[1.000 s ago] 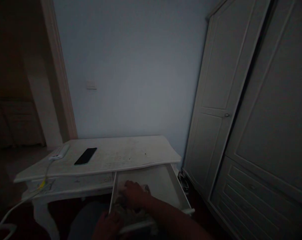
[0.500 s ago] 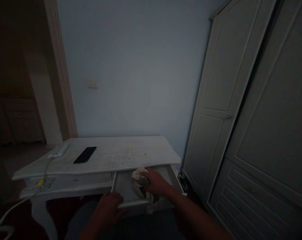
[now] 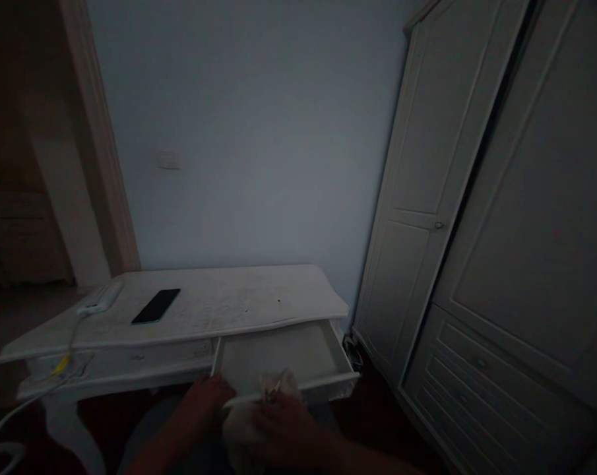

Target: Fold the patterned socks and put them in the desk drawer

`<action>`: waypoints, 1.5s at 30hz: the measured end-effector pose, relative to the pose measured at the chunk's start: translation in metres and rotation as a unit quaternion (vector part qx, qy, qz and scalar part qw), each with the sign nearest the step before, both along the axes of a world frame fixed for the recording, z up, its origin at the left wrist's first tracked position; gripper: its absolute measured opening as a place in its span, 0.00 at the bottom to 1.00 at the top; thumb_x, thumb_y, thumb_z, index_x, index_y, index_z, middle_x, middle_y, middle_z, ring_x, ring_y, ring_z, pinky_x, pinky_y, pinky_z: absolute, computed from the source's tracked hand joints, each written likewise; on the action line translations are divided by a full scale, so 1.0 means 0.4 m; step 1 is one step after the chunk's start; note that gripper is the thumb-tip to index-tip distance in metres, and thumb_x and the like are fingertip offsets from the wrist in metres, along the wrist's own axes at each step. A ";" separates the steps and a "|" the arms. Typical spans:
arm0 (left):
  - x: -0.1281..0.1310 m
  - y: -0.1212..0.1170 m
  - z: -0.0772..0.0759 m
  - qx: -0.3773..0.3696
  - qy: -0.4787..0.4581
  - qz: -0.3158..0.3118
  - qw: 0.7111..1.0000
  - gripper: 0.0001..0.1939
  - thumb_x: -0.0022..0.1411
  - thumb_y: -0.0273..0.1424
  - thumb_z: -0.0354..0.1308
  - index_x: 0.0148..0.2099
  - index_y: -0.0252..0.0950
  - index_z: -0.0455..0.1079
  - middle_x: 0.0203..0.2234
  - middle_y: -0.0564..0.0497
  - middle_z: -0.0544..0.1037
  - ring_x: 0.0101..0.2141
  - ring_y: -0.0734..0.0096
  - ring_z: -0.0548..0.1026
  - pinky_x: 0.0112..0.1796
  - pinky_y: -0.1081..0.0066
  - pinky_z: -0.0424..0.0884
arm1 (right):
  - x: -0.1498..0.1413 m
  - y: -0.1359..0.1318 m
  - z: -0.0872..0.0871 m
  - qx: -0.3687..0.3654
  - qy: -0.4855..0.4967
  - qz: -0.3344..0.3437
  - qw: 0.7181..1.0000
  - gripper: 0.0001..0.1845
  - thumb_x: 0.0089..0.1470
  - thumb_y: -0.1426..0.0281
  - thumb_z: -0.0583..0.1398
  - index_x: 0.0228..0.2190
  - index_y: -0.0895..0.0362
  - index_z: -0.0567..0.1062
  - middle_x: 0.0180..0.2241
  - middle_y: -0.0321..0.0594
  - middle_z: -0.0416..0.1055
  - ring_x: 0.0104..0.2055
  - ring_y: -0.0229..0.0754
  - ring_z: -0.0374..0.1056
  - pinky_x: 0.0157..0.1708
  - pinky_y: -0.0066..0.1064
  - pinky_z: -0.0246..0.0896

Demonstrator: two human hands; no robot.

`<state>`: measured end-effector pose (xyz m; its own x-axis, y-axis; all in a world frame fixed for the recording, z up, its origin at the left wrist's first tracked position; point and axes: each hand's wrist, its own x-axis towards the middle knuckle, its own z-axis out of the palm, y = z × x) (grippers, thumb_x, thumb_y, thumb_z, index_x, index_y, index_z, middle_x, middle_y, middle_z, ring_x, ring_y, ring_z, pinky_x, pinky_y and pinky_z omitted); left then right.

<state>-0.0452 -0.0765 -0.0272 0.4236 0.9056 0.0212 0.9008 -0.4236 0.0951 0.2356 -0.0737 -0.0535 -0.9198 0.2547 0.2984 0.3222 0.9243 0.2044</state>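
A pulled-out drawer [image 3: 298,353] juts from the right part of a worn white desk [image 3: 229,293]. My right hand [image 3: 283,425] is closed on a crumpled pale cloth [image 3: 241,429] at the drawer's front edge. Part of the cloth lies over that edge and part hangs down in front of it. At the drawer's front left corner, my left hand [image 3: 212,396] grips the edge with its fingers bent over it. The drawer's visible floor is bare.
On the desk's left side lie a dark phone [image 3: 156,307] and a white power strip [image 3: 100,300], whose cable [image 3: 26,406] trails down to the left. A tall wardrobe [image 3: 417,264] stands on the right. Dark items [image 3: 352,351] sit between desk and wardrobe.
My right hand has drawn the cloth from inside the drawer toward me, onto its front edge. My left hand stays at the drawer's left corner. The view has shifted slightly right.
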 end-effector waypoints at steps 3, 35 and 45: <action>-0.003 -0.008 0.020 -0.024 0.008 -0.007 1.000 0.16 0.63 0.30 0.60 0.53 0.46 0.79 0.52 0.48 0.82 0.55 0.54 0.76 0.58 0.56 0.64 | 0.131 0.008 0.021 0.017 0.049 -0.040 0.998 0.11 0.71 0.56 0.58 0.50 0.37 0.78 0.53 0.38 0.76 0.52 0.49 0.72 0.52 0.45 0.70; 0.052 0.019 0.088 -0.014 0.018 0.042 0.999 0.18 0.68 0.45 0.59 0.52 0.42 0.80 0.49 0.43 0.84 0.52 0.50 0.80 0.55 0.54 0.65 | 0.621 0.080 -0.036 0.007 0.152 -0.352 0.924 0.21 0.63 0.70 0.58 0.53 0.39 0.80 0.57 0.48 0.74 0.60 0.58 0.69 0.56 0.52 0.68; 0.034 0.032 0.087 -0.006 0.034 0.005 0.999 0.21 0.76 0.42 0.46 0.49 0.41 0.79 0.45 0.42 0.84 0.49 0.52 0.79 0.51 0.54 0.63 | 0.148 0.059 0.025 -0.003 0.103 -0.140 0.985 0.15 0.69 0.60 0.61 0.55 0.43 0.78 0.53 0.47 0.76 0.51 0.53 0.71 0.50 0.46 0.66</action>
